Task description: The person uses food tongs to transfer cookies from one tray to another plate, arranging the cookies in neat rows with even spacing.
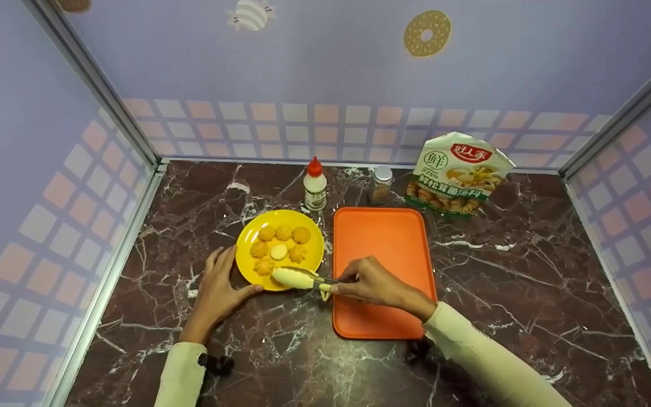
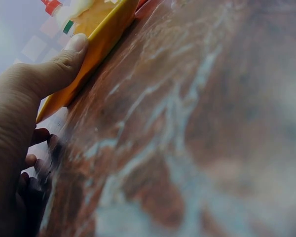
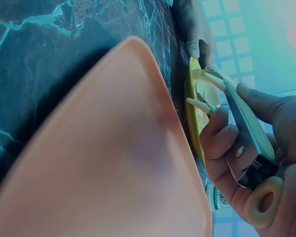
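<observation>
A yellow plate bears a ring of several swirled cookies round a paler oval piece. At its left and front edge my left hand holds the plate, the thumb laid on the rim in the left wrist view. My right hand grips a pair of tongs with pale yellow tips. Those tips reach over the plate's front part, beside the nearest cookie. In the right wrist view the tongs have their two tips apart, and the fingers wrap their arms.
Under my right forearm lies an orange tray, just right of the plate. Behind stand a red-capped squeeze bottle, a small shaker jar and an upright food packet. Patterned wall panels border the marbled tabletop.
</observation>
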### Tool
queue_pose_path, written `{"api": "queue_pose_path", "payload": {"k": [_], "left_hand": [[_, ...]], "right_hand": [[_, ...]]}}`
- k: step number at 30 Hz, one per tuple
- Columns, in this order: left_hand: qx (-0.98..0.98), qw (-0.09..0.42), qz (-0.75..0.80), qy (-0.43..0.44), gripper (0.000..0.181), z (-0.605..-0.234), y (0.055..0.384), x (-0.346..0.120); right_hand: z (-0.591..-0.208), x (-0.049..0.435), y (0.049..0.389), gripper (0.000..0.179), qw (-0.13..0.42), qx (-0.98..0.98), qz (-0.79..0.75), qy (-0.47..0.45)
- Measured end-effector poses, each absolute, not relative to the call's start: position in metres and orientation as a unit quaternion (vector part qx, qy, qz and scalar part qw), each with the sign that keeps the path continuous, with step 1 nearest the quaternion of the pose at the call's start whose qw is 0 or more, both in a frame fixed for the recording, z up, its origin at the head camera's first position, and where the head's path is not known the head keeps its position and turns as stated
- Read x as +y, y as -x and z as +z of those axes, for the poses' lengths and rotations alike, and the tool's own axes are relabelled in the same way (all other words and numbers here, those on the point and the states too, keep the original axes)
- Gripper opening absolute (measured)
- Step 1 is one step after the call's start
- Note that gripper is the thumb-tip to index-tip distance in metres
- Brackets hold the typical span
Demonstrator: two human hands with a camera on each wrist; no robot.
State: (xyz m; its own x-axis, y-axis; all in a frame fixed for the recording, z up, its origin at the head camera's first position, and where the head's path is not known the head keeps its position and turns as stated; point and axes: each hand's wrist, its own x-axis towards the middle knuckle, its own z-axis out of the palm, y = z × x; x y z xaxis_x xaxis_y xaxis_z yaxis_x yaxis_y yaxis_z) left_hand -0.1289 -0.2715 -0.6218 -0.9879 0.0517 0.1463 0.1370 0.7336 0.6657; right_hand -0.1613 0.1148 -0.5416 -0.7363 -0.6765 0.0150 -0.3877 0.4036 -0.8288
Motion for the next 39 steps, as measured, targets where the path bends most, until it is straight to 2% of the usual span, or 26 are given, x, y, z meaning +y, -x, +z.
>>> {"api": "queue_pose_path", "payload": {"k": [4,7,29,39], "left_hand": [[-0.927,0.060,-0.367,0.051,0.124,-0.623,0.129,-0.272],[-0.927,0.060,-0.367,0.052,0.124,-0.623,0.129,-0.271],[-0.928,0.060,-0.365,0.050,0.124,-0.622,0.130,-0.271],[-0.929,0.050,-0.363,0.047,0.125,-0.622,0.129,-0.272]], "right_hand": [[-0.539,0.117,0.162,0.018,0.167,0.828,-0.434,0.313],[-0.537,0.118,0.162,0.019,0.149,0.839,-0.417,0.317],[-0.542,0.130,0.155,0.033,-0.081,0.872,-0.249,0.414],[-0.544,0.150,0.154,0.034,-0.114,0.873,-0.242,0.407]]}}
